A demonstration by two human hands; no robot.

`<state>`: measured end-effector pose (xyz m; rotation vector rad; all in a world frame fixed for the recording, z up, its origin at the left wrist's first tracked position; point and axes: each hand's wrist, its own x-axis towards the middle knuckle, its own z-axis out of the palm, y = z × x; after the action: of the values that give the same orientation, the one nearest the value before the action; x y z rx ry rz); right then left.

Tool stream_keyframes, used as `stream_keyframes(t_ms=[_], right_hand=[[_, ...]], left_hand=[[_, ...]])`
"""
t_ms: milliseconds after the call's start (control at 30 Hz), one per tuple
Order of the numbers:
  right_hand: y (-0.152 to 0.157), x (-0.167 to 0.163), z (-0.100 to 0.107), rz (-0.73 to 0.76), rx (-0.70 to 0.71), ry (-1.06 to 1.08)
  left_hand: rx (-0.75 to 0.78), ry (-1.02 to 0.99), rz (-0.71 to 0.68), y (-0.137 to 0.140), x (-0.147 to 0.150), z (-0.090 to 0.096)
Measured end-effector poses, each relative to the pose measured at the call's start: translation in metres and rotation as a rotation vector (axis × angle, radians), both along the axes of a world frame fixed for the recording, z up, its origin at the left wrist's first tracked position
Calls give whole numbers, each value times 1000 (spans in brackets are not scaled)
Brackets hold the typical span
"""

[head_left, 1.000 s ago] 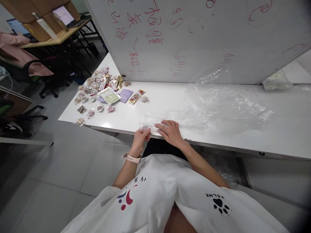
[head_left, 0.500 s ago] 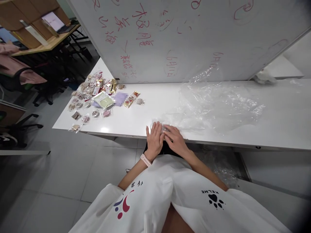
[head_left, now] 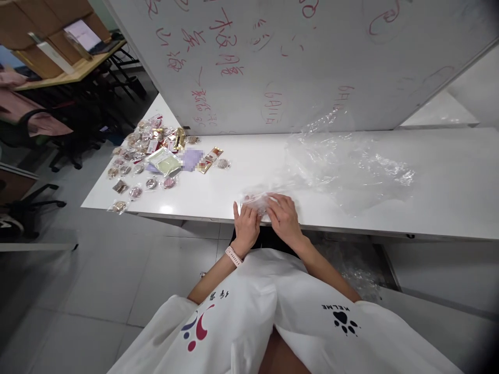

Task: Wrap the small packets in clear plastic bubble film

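Under my two hands, near the front edge of the white table [head_left: 249,166], lies a small bundle of crumpled clear plastic film [head_left: 255,199]. Reddish bits show through its left end; what is inside cannot be made out. My left hand [head_left: 246,227], with a pink band on its wrist, has bent fingers on the bundle's near side and its little finger stuck out. My right hand [head_left: 286,218] grips the film from the right with curled fingers, its fingertips partly hidden in the folds. The film runs on into a large loose clear sheet [head_left: 351,171] on the right.
Many small wrapped packets [head_left: 136,148] cover the table's left end, with a green-and-silver pouch [head_left: 166,161], a purple packet [head_left: 192,160] and a gold-red sachet [head_left: 211,159] beside them. A whiteboard [head_left: 249,67] stands along the back edge. More plastic [head_left: 362,280] lies below the table.
My left fingers have gone from lying flat on the bundle to bending at its near edge. My right hand has lifted and drawn film over the bundle.
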<state>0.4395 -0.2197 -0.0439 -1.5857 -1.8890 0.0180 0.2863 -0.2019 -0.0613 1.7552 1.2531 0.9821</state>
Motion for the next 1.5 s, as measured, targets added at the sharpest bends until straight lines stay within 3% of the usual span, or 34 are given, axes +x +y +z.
stream_keyframes(t_ms=[100,267,433,500,600,767,867,967,1067,1200,1267,1400,1500], right_hand=[[5,-12,-6,167,-47,-26],[0,-4,-13,214,-194,-126],[5,12,-6,354,-299,-202],[10,16,-6,405,-304,-194],[13,21,-10,421,-274,-155],[-6,22,-7,424,-220,-50],[-14,18,-4,364,-187,76],[-7,12,-5,191,-187,219],[8,5,-9,-55,-185,234],[23,2,-13,-237,-76,135],[27,3,-14,-155,-65,86],[23,5,-13,191,-130,-78],[15,2,-8,241,-128,-213]], left_hand=[[-46,-57,0,-2,-3,-5],[56,-91,66,-7,-19,-6],[-37,-46,-217,7,-33,14],[-125,-80,-246,16,-36,23],[-234,-160,-181,26,-39,31],[-140,-50,-230,26,-49,35],[-157,26,-263,30,-47,38],[-158,209,-156,43,-34,39],[-59,457,-17,60,-17,36],[141,605,-4,75,-9,30],[161,605,11,78,-10,27],[143,598,38,78,-10,21],[162,563,67,79,-7,16]])
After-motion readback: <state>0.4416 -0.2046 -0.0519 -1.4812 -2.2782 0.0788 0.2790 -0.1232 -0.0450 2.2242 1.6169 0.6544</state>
